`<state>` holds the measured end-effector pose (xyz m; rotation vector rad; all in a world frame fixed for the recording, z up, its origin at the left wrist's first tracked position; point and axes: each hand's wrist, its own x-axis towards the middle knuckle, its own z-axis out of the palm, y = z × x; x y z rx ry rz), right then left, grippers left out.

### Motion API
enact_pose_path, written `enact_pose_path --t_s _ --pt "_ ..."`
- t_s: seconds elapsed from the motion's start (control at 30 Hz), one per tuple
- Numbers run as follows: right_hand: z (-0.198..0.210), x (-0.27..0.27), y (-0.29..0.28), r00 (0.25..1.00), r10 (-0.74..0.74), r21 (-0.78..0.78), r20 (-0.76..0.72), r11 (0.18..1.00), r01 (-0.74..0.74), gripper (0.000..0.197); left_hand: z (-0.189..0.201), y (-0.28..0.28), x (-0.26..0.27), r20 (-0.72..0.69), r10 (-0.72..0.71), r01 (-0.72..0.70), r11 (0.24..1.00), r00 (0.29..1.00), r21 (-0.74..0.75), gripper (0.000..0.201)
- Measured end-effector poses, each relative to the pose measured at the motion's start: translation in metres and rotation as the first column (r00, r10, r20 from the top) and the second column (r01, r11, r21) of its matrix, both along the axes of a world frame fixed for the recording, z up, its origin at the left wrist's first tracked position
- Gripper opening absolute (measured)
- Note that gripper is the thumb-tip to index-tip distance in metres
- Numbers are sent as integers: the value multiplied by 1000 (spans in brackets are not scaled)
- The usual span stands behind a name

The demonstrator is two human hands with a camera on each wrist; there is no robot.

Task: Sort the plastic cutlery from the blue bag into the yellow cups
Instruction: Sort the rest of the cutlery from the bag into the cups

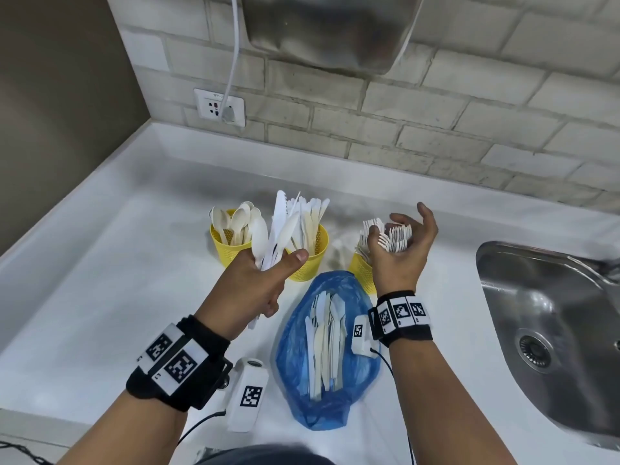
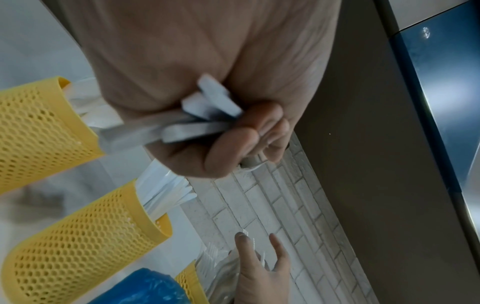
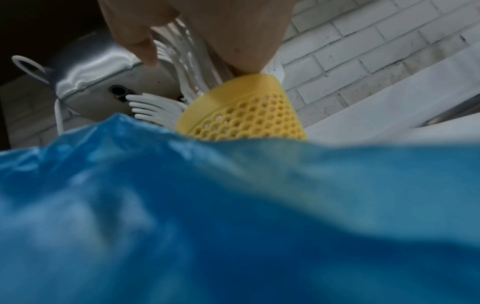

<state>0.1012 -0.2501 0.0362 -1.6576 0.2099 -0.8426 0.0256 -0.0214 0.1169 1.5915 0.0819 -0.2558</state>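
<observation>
Three yellow mesh cups stand in a row on the white counter: a left cup (image 1: 228,246) of spoons, a middle cup (image 1: 312,256) of knives, and a right cup (image 1: 364,270) of forks (image 1: 370,229). In front of them lies the blue bag (image 1: 295,357) with several pieces of white cutlery (image 1: 327,337) inside. My left hand (image 1: 278,263) grips a bundle of white spoons and knives (image 1: 275,229) upright between the left and middle cups; their handle ends (image 2: 207,115) stick out of the fist. My right hand (image 1: 397,226) hovers over the right cup (image 3: 246,115), fingers spread loosely round the fork heads.
A steel sink (image 1: 553,330) is set into the counter at the right. A brick wall runs behind the cups, with a socket (image 1: 219,107), a white cord (image 1: 235,55) and a metal appliance (image 1: 328,28) above. Bare counter (image 1: 117,263) lies left of the cups.
</observation>
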Motion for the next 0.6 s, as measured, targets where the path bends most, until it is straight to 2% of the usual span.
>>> enact_pose_path --t_s 0.1,0.2,0.3,0.37,0.47,0.53,0.6 --pt "-5 2 -6 998 -46 -264 30 963 53 53 0 0 0 0 -4 4 1000 1000 -4 44" --pt "-6 4 -11 995 -80 -567 56 818 98 32 0 0 0 -1 -5 5 1000 1000 0 45" --pt "3 7 -18 987 -149 -694 53 706 144 22 -2 1 1 -3 8 -8 1000 1000 -1 43" --pt "5 8 -21 972 -225 -760 -61 642 101 27 -3 1 1 1 6 -6 1000 1000 -4 41" --pt "4 4 -17 893 -325 -837 -312 539 -96 31 -2 0 -1 22 -14 14 1000 1000 6 34" --pt "9 -1 -12 872 -334 -849 -359 505 -157 40 -1 0 -2 38 -25 24 1000 999 14 32" --pt "18 -3 -8 872 -310 -844 -378 503 -187 58 -1 0 -3 52 -28 27 999 998 28 34"
